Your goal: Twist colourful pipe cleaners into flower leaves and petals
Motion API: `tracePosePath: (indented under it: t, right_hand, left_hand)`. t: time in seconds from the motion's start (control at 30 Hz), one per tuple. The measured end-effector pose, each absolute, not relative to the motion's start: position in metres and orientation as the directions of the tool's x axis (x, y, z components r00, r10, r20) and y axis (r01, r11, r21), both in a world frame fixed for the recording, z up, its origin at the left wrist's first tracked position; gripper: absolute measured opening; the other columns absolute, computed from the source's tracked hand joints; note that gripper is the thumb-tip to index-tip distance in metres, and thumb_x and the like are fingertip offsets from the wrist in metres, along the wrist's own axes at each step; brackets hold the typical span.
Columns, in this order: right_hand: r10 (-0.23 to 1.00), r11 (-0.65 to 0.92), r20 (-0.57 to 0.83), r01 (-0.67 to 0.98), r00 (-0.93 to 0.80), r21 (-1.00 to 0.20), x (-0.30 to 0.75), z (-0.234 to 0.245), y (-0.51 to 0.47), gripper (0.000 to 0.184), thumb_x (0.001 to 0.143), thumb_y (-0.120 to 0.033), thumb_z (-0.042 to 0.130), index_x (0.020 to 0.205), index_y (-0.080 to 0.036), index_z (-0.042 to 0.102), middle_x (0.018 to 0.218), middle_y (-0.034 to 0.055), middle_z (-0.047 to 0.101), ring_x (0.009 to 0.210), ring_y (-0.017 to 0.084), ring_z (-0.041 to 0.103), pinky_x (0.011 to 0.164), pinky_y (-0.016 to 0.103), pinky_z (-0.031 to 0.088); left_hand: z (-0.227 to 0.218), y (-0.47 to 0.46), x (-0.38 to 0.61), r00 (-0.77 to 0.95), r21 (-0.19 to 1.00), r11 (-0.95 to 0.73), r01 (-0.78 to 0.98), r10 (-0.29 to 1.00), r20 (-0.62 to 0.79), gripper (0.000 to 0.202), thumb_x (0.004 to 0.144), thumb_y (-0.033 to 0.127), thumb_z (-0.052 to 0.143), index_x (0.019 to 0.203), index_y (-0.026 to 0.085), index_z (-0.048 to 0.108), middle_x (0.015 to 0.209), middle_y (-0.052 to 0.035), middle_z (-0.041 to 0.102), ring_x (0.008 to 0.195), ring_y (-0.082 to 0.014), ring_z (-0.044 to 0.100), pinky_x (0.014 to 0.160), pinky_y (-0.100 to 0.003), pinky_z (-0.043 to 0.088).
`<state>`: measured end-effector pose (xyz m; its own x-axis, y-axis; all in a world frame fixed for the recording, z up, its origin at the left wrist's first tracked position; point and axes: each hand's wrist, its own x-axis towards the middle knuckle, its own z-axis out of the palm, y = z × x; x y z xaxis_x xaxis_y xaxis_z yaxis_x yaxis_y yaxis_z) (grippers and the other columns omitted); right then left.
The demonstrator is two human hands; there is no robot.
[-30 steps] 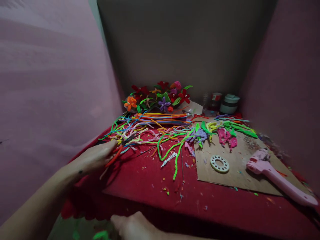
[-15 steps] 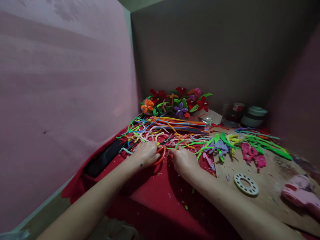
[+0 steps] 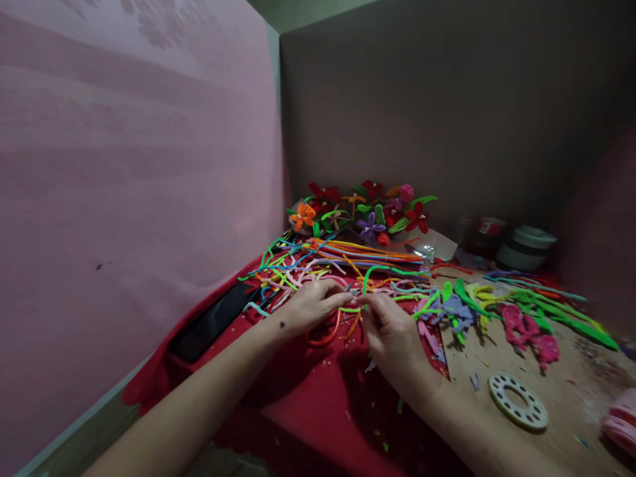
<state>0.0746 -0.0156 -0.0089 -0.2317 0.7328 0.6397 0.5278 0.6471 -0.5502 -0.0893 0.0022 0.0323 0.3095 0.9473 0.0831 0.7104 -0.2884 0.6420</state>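
Note:
My left hand point(image 3: 318, 305) is closed in a pinch, its fingertips almost meeting those of my right hand point(image 3: 392, 331). Between them is a bright green pipe cleaner point(image 3: 367, 281), which rises in a curve above my right fingers; a short green length also shows under my left fingertips. Both hands appear to pinch it, though the exact grip is small and partly hidden. Just below my left hand, an orange-red loop point(image 3: 325, 342), like a tool handle, lies over the red cloth point(image 3: 308, 404). Many loose coloured pipe cleaners point(image 3: 283, 268) spread beyond my hands.
Pipe-cleaner flowers point(image 3: 370, 227) stand at the back, behind a bundle of long stems point(image 3: 368, 252). A black phone-like slab point(image 3: 211, 322) lies left. On the right are pink pieces point(image 3: 529, 331), a white ring with holes point(image 3: 517, 401), a pink object point(image 3: 621, 421) and a lidded container point(image 3: 527, 248).
My hands have come closer together, and a green pipe cleaner now stands up at my right fingers. My left hand has moved off the orange-red loop. The view has shifted slightly left.

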Motion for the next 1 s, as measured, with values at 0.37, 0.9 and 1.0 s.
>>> tracePosePath:
  t: [0.37,0.9,1.0]
  right_hand:
    - [0.786,0.618,0.526,0.418,-0.324,-0.666,0.067,-0.016,-0.032,0.022,0.076,-0.008,0.038,0.09,-0.018,0.052,0.079,0.0052,0.059,0.068,0.015,0.055,0.064,0.026,0.042]
    - [0.894,-0.273,-0.256,0.007,-0.368,-0.962,0.064,-0.007,-0.032,0.006,0.065,-0.023,0.049,0.067,-0.018,0.05,0.038,-0.0084,0.038,0.03,0.007,0.031,0.031,0.019,0.021]
    - [0.856,-0.377,-0.303,-0.104,-0.418,-0.92,0.067,-0.003,-0.034,0.01,0.063,-0.024,0.053,0.069,-0.018,0.048,0.047,-0.0048,0.05,0.036,0.009,0.043,0.032,0.019,0.03]
  left_hand:
    - [0.016,0.015,-0.076,0.208,0.931,0.102,-0.351,0.978,-0.028,0.02,0.069,0.026,0.068,0.076,0.011,0.058,0.067,-0.0013,0.06,0.039,-0.0005,0.039,0.037,-0.014,0.028]
    - [0.015,0.041,-0.107,-0.124,0.847,-0.138,-0.513,0.989,0.085,0.007,0.074,0.016,0.061,0.079,0.01,0.062,0.067,-0.0021,0.063,0.041,-0.0055,0.051,0.032,-0.015,0.034]
    - [0.017,0.045,-0.113,-0.196,0.836,-0.191,-0.514,0.975,0.102,0.004,0.075,0.013,0.059,0.077,0.011,0.062,0.064,-0.0018,0.063,0.046,-0.0075,0.055,0.038,-0.016,0.04]
